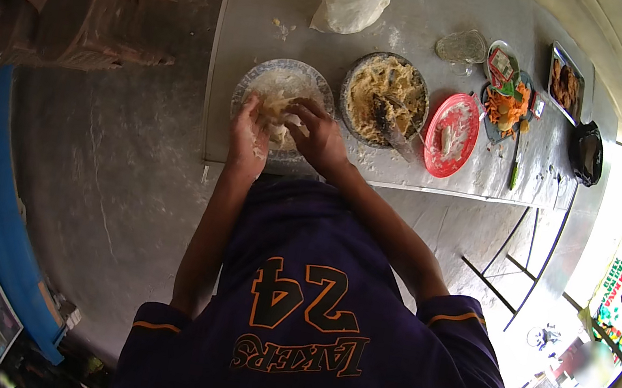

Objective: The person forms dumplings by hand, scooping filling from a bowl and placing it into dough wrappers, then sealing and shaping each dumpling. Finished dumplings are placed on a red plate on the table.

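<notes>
A grey speckled plate strewn with white flour lies near the table's front left. Over it my left hand holds a floured lump of dough against its palm and fingers. My right hand reaches in from the other side, its curled fingertips on the lump. Flour clings to the left wrist. Just right of the plate stands a grey bowl of sticky yellowish dough, with a clear plastic utensil or bag leaning in it; which one I cannot tell.
A red plate holds a floured, finger-shaped piece. Behind are a bag of white powder and a glass mug. Farther right are shredded orange vegetables, a green-handled knife, a metal tray and a black bag.
</notes>
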{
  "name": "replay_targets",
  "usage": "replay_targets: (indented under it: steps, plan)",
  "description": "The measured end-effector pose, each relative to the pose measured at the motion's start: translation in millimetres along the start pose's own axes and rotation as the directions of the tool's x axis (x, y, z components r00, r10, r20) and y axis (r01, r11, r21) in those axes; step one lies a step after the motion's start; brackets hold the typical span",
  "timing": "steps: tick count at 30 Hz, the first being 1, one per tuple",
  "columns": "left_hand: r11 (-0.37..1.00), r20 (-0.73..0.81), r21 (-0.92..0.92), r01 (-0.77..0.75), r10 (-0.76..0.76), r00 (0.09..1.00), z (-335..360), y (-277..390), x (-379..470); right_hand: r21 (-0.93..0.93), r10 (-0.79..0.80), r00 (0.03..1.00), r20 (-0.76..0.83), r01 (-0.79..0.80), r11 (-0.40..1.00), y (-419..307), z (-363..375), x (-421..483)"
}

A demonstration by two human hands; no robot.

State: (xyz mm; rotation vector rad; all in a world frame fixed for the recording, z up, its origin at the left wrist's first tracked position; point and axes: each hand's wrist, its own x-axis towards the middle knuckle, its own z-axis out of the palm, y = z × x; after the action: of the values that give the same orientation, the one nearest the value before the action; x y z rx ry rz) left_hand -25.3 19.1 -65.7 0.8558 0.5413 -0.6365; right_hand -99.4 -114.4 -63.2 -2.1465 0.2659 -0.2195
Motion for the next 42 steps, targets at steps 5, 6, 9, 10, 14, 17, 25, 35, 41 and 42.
replay_targets:
  steps: [5, 6, 9, 10, 14, 17, 25, 35, 41, 42]
  plan:
    - [0.539, 0.344, 0.763, -0.357, 0.129, 0.930, -18.1, 14.7, 18.4, -0.137, -0.087, 0.996, -0.029, 0.082, 0.987, 5.8, 13.2, -4.6]
    - [0.383, 0.457, 0.788, -0.482, 0.162, 0.875, -20.8, 17.7, 20.8, -0.199, -0.141, 0.989, -0.041, 0.130, 0.971, 5.3, 13.9, -4.5]
    - [0.121, 0.671, 0.713, -0.691, 0.167, 0.722, -25.1, 23.0, 27.3, -0.255, -0.102, 0.985, -0.137, 0.065, 0.965, 1.7, 19.3, -3.3]
    - [0.076, 0.711, 0.686, -0.724, 0.145, 0.689, -25.8, 24.3, 29.9, -0.248, -0.072, 0.982, -0.174, 0.027, 0.968, 1.4, 21.2, -2.3]
    - [-0.145, 0.774, 0.633, -0.760, 0.083, 0.628, -31.1, 24.8, 39.6, -0.301, -0.075, 0.994, -0.082, 0.047, 0.952, 7.8, 24.2, -0.2]
    - [-0.191, 0.772, 0.628, -0.755, 0.028, 0.635, -37.0, 24.7, 45.6, -0.321, -0.086, 0.992, 0.091, 0.111, 0.941, 14.6, 23.4, -4.4]
    - [-0.342, 0.816, 0.535, -0.772, -0.026, 0.577, -36.5, 31.4, 44.5, -0.548, -0.105, 0.967, 0.231, 0.219, 0.807, 16.4, 34.6, -14.4]
    - [-0.382, 0.798, 0.532, -0.756, -0.071, 0.598, -30.8, 23.2, 55.5, -0.665, 0.013, 0.943, 0.333, 0.225, 0.712, 16.9, 32.1, 4.1]
    - [0.110, 0.707, 0.693, -0.713, 0.088, 0.701, -32.5, 38.5, 51.6, -0.211, 0.141, 0.986, 0.092, -0.119, 0.970, 14.4, 9.8, 0.7]
    - [0.266, 0.638, 0.723, -0.638, 0.098, 0.764, -33.5, 38.2, 46.3, -0.277, 0.183, 0.977, 0.112, -0.146, 0.950, 12.6, 13.2, -0.4]
